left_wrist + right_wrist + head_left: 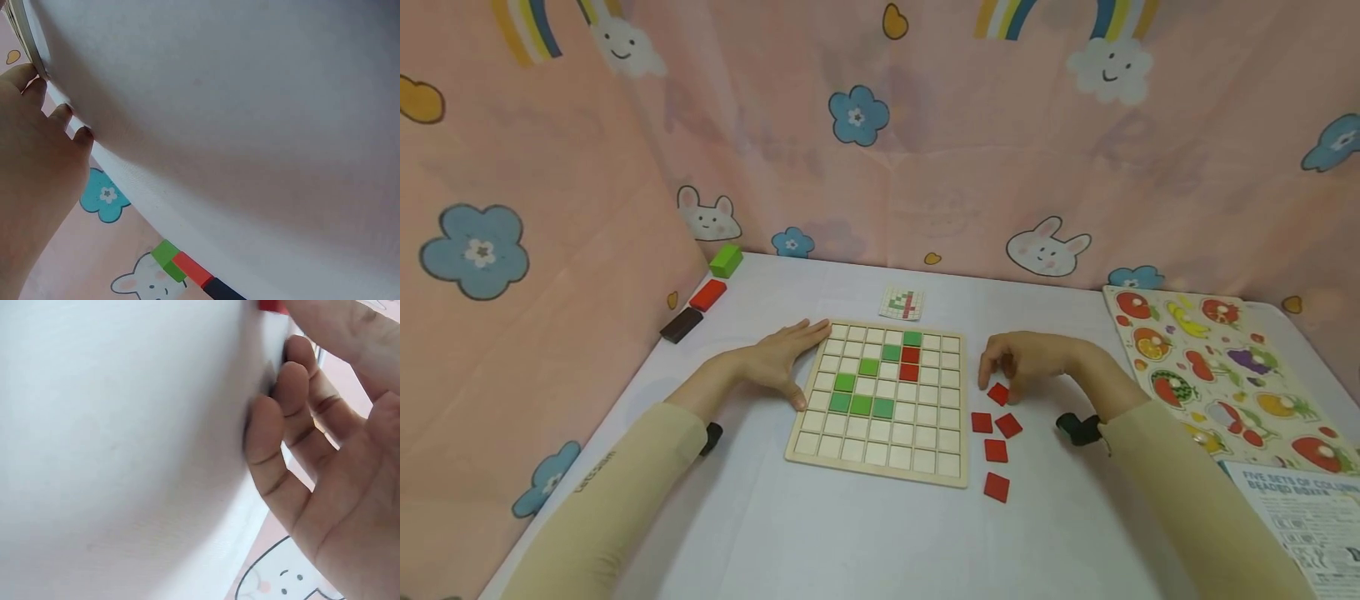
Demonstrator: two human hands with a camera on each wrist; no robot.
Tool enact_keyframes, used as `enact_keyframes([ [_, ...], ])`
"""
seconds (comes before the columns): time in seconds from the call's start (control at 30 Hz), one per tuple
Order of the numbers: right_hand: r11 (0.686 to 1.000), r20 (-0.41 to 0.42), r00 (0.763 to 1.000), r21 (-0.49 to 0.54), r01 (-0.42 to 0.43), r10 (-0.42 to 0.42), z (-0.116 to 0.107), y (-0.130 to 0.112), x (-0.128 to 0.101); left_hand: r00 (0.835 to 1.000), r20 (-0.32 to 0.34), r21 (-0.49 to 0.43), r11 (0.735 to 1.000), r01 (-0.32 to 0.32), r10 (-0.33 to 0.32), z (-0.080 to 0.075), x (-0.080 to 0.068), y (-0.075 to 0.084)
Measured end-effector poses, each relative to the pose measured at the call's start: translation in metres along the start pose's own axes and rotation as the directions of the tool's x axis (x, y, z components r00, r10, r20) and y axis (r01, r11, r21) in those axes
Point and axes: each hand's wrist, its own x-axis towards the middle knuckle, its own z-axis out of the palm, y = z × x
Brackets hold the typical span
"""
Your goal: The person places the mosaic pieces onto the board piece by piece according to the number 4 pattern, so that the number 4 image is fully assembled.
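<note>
Grid board (880, 462) lies between both hands, holding green and red tiles | left hand (782, 362) flat, fingers straight, pressed against board's left edge | right hand (1026, 360) just right of board, fingers curled down onto topmost red tile (997, 393); four more loose red tiles (996, 450) nearer the person.

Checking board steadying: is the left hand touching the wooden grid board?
Touching. The head view shows the left hand flat against the wooden grid board at its left edge.
</note>
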Motion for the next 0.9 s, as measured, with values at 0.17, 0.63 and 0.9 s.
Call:
enact_keyframes([
  [0.17, 0.999, -0.069, 0.997, -0.031, 0.014, -0.016, 0.002, 0.001, 0.001, 1.0, 0.002, 0.003, 1.0, 0.003, -0.003, 0.0, 0.0, 0.001],
  [0.63, 0.999, -0.224, 0.975, 0.037, 0.02, -0.011, 0.001, -0.007, 0.01, 1.0, 0.004, 0.002, 1.0, 0.008, -0.008, -0.001, 0.0, 0.0],
  [0.9, 0.98, -0.24, 0.969, 0.168, 0.109, -0.067, 0.014, -0.046, 0.02, 1.0, 0.002, 0.001, 1.0, -0.005, 0.005, -0.001, 0.001, 0.001],
])
